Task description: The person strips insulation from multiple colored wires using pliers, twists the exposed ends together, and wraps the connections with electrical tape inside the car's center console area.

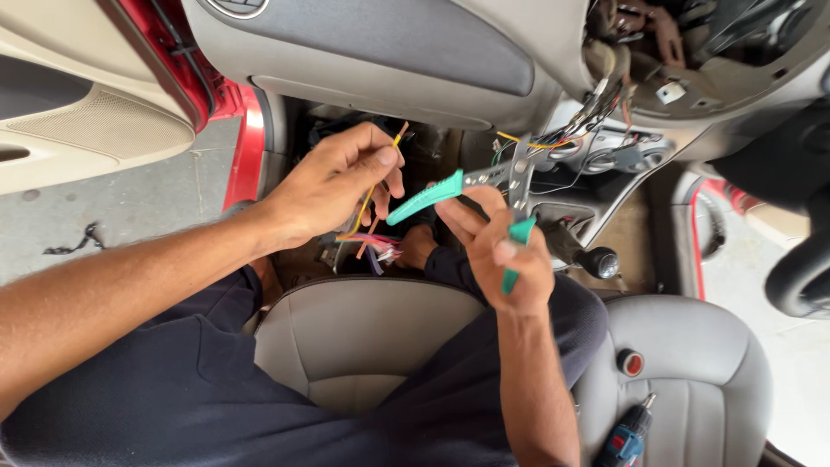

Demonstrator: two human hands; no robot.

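My left hand (pixel 341 183) pinches a thin yellow-orange wire (pixel 373 188) between thumb and fingers, and the wire runs down to a bundle of coloured wires (pixel 373 246) near my knee. My right hand (pixel 500 251) grips a pair of pliers with teal handles (pixel 437 195); the handles are spread and the metal jaws (pixel 506 173) point right, toward the dashboard wiring. Both hands work above the passenger footwell of a car, a little apart from each other.
An open dashboard cavity (pixel 674 52) with loose wires (pixel 553 143) hangs at upper right. A gear knob (pixel 603 262) sits to the right of my hand. A small blue power screwdriver (pixel 627 437) lies on the grey seat (pixel 692 372). The open red door (pixel 199 78) is at left.
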